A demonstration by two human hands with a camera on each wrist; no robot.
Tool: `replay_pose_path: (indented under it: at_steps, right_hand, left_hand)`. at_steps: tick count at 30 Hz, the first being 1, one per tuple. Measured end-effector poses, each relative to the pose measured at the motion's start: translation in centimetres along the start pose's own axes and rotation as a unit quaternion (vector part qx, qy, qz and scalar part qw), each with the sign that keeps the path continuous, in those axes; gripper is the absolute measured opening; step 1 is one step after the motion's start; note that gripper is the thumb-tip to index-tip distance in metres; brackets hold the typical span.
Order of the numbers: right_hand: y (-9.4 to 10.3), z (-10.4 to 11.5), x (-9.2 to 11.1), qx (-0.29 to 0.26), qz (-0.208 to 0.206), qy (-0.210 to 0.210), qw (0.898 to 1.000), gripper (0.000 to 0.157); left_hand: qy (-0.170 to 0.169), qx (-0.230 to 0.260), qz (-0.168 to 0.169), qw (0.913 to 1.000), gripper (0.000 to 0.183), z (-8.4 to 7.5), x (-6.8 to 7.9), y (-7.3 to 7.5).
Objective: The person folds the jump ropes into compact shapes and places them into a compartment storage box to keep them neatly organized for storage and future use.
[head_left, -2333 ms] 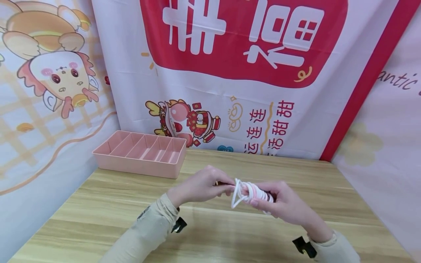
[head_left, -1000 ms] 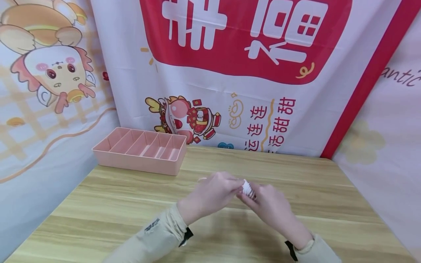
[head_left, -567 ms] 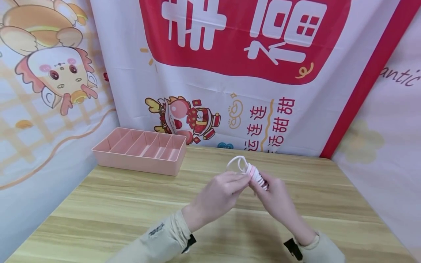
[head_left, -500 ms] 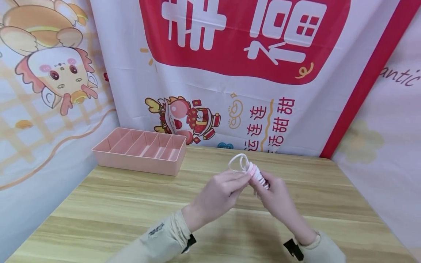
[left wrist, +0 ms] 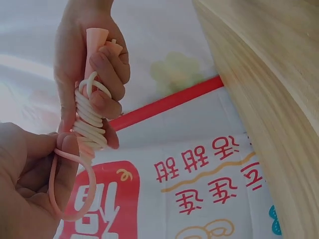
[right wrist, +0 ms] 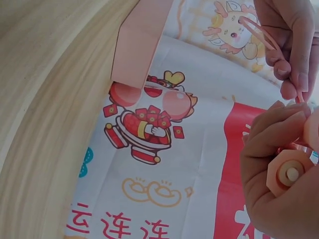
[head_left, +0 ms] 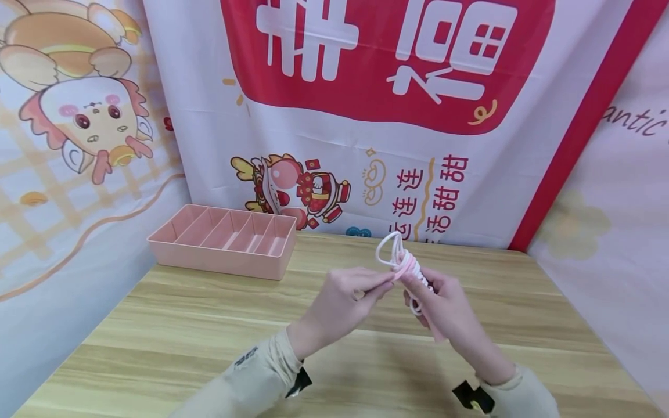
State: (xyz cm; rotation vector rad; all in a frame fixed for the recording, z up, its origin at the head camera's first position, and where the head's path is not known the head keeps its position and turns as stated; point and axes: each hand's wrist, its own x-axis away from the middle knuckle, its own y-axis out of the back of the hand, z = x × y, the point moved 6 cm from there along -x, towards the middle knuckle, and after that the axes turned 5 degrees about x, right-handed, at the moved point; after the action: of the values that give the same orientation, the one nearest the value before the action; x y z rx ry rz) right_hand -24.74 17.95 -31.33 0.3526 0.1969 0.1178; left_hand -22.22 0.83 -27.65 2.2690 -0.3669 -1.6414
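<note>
My right hand (head_left: 452, 307) grips a jump rope (left wrist: 89, 114), a bundle of white cord wound round pink handles. White cord loops stick up past the upper end of the bundle in the head view. A tapered pink handle (left wrist: 96, 42) shows beyond the fingers in the left wrist view. My left hand (head_left: 340, 299) pinches a thin pink band (left wrist: 92, 179) at the upper part of the bundle, with a loop of it hanging from the fingertips. In the right wrist view an octagonal handle end (right wrist: 288, 174) shows inside the right hand. Part of the bundle is hidden by the fingers.
A pink box (head_left: 216, 261) with several compartments stands at the back left of the wooden table (head_left: 172, 325). Printed cloths (head_left: 313, 130) hang behind the table and at its sides.
The bundle has turned from nearly level to tilted, its white loops now pointing up. The pink band is now drawn out by the left hand, and a pink handle shows below the right hand.
</note>
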Motion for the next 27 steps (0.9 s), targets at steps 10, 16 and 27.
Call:
replay_pose_path:
  at_steps: [10,16,27]
  right_hand:
    - [-0.1,0.4,0.1,-0.027,0.038,0.019,0.999,0.043]
    - [-0.3,0.1,0.4,-0.052,0.062,0.023,0.996,0.038]
    - [0.2,0.0,0.1,-0.033,0.024,0.016,0.999,0.037]
  left_hand:
    - [0.066,0.119,0.01,0.9907,0.018,1.0,-0.3,0.4]
    - [0.059,0.127,0.039,0.9893,0.017,0.5,-0.4,0.3]
    - [0.065,0.12,0.075,0.9878,0.022,1.8,0.0,0.2]
